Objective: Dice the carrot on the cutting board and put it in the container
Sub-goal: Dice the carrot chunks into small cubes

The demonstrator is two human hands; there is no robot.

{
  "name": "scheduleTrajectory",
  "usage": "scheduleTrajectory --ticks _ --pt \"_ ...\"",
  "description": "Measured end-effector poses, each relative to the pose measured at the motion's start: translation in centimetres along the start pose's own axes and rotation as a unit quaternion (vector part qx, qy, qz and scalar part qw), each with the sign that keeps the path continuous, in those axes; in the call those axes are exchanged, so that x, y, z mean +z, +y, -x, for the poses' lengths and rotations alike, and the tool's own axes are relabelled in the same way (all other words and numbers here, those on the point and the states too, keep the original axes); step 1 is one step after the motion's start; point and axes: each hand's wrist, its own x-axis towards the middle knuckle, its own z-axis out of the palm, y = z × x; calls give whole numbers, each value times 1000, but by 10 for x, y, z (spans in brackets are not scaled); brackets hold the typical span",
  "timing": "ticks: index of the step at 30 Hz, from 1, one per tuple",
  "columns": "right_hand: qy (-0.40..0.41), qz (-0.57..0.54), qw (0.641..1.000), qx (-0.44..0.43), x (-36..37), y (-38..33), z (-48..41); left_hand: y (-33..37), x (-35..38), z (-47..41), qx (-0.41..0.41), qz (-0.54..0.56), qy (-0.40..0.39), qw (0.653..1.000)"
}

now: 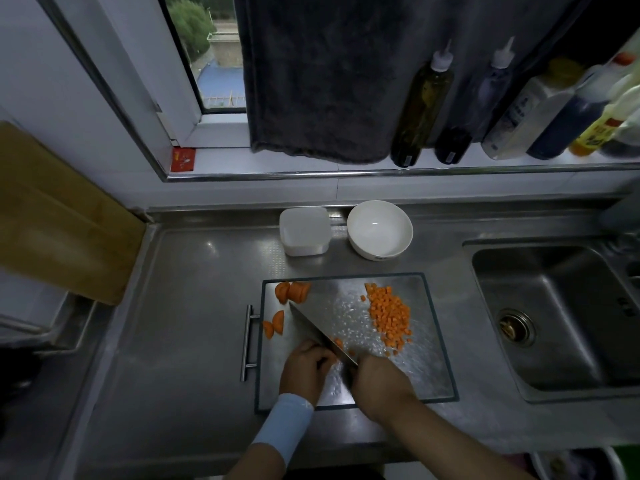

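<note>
Orange carrot strips (337, 342) peek out from under curled fingertips: the left hand (306, 370) is clawed down over them, knuckles up against the flat of the blade, pinning them to the board. Right beside it, the right hand (379, 382) is wrapped tight around the handle of the cleaver (313, 329), with the handle itself buried in the fist. The blade slants away toward the board's far left corner. A pale blue wristband (285, 427) sits on the left wrist.

Out from the hands, on the steel cutting board (427, 362), a good heap of diced carrot (389, 315) lies to the right of the blade, with a few stray cubes trailing toward the hands. To the left of the blade, two half-round slices (274, 325) sit at the board's edge, and uncut carrot chunks (292, 291) wait in the far left corner.

Beyond the board, on the steel counter, a white plastic container (304, 230) stands just beside a white bowl (380, 230); no carrot shows in either. The sink (554, 317) is off to the right, a wooden board (59, 216) leans on the left, and sauce bottles (420, 105) line the sill next to a dark hanging towel (329, 81).
</note>
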Motion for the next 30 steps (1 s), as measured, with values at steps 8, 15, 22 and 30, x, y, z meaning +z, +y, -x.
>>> scheduleTrajectory --ticks 8,15,22,30 --pt "1 22 1000 -6 2 -5 -10 -2 1 5 36 -30 1 999" --pt "1 3 1000 7 -16 -3 10 -5 1 4 40 -13 9 999" --pt "-22 29 998 41 -25 1 32 -7 -2 2 20 -2 -6 1000" --pt "-19 16 999 46 -15 3 28 -9 0 -2 5 -1 -6 1000"
